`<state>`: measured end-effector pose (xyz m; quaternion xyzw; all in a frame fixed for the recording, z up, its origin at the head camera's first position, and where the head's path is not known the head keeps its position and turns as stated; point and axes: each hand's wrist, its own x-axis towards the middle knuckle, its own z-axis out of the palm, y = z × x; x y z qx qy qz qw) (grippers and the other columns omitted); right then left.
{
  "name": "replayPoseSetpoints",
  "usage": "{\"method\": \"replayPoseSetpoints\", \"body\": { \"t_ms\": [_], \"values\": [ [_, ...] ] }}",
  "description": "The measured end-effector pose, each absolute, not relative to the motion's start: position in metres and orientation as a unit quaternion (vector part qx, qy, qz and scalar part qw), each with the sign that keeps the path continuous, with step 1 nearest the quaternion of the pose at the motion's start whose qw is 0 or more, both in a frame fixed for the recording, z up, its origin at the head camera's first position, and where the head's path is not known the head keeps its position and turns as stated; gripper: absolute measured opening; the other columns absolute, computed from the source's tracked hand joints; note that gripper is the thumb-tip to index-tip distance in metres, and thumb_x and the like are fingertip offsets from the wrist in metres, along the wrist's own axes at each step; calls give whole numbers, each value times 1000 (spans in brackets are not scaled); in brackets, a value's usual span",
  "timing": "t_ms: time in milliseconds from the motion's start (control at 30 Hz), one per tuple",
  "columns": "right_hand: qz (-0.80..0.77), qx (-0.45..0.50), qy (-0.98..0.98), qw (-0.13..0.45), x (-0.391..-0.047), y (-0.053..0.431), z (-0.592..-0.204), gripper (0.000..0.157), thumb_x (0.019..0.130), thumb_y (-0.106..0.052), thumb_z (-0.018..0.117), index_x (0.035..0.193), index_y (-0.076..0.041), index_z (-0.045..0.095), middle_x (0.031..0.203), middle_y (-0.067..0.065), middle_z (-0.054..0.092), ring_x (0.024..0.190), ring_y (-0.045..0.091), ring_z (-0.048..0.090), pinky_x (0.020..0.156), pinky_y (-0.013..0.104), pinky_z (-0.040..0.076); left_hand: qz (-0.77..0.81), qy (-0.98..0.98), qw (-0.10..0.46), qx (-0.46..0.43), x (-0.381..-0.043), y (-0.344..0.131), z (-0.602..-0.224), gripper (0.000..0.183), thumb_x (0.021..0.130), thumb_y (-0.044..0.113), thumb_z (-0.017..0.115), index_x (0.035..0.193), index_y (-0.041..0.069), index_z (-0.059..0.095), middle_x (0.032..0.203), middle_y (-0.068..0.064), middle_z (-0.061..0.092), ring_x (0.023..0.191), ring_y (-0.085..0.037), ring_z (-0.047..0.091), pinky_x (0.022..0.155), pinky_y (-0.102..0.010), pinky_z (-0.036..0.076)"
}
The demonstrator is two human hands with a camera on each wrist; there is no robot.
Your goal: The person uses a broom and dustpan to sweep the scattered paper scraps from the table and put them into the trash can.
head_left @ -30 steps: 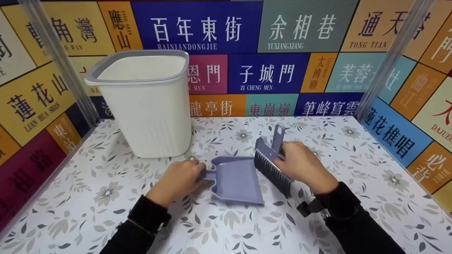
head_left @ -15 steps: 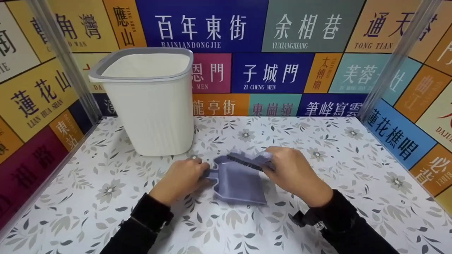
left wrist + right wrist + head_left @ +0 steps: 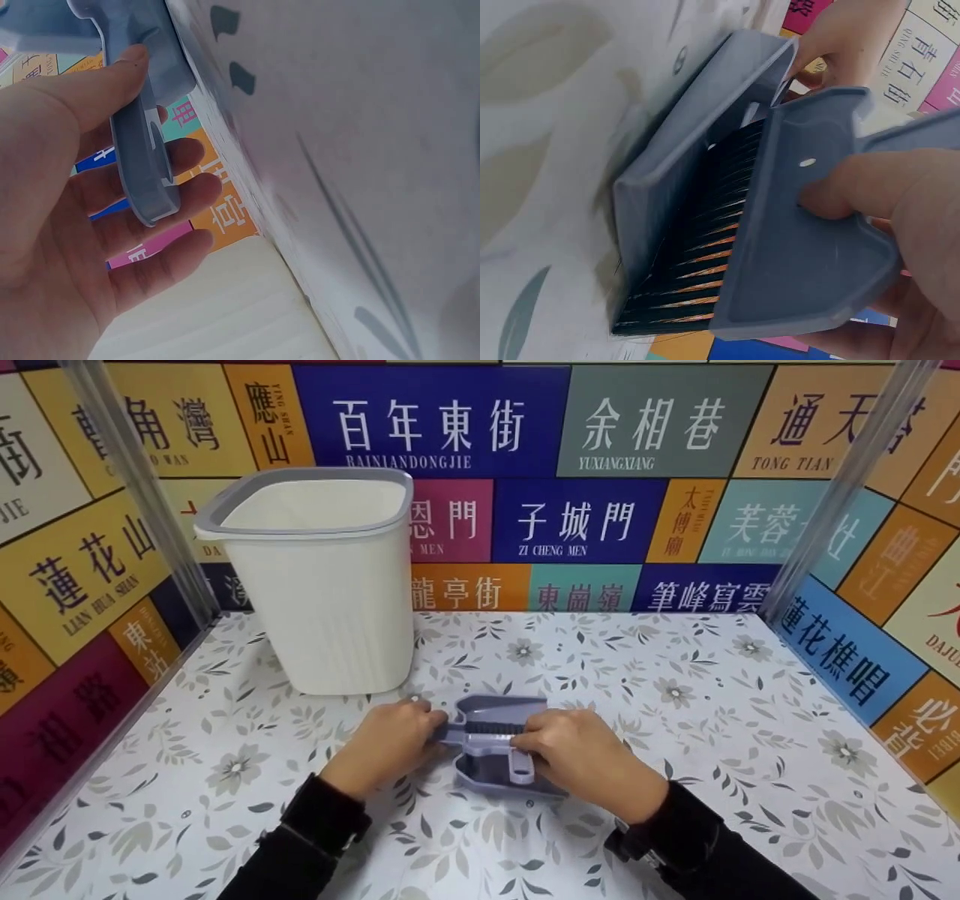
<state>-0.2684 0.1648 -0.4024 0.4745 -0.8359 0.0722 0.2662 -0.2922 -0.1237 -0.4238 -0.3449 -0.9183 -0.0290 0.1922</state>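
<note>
In the head view, my left hand (image 3: 386, 742) holds the short handle of a grey-purple dustpan (image 3: 499, 707) lying on the table. The left wrist view shows the thumb pressed along that handle (image 3: 139, 165), the other fingers behind it. My right hand (image 3: 592, 757) grips a matching hand brush (image 3: 487, 742) over the pan, its handle loop turned toward me. In the right wrist view, the thumb lies flat on the back of the brush (image 3: 810, 255). Its dark bristles (image 3: 697, 247) reach down inside the dustpan's raised walls (image 3: 705, 97).
A tall white bin (image 3: 330, 615) with a grey rim stands upright behind my left hand. Beneath everything is a table cover (image 3: 675, 840) printed with leaves and flowers. Panels with coloured street-name signs (image 3: 577, 521) enclose the back and both sides.
My right hand has carried the brush leftward from beside the dustpan to over it, turning the brush on the way. The left hand keeps its hold on the dustpan, which has barely shifted.
</note>
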Motion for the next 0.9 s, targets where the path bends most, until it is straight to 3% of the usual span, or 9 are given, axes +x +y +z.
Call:
{"method": "replayPoseSetpoints", "body": {
  "t_ms": [167,300,900],
  "values": [
    [66,477,-849,218,-267,166,-401,31,74,-8,93,102,-14,85,85,1,72,73,18,70,67,35,63,-29,-919,192,-343,-293,-124,-424,35,89,39,87,101,9,76,85,-7,69,74,-23,65,63,-39,61],
    [73,467,-859,197,-267,168,-400,31,74,-4,91,104,-13,85,90,1,75,79,20,73,72,37,64,-32,-920,190,-340,-292,-123,-424,35,90,41,86,99,9,76,83,-6,69,72,-23,65,62,-39,60],
    [48,447,-875,181,-267,164,-413,32,72,-1,90,100,-13,83,94,1,75,86,22,71,76,40,64,-32,-925,174,-335,-292,-124,-424,37,92,44,83,99,10,75,84,-5,68,72,-22,64,62,-39,60]
  ]
}}
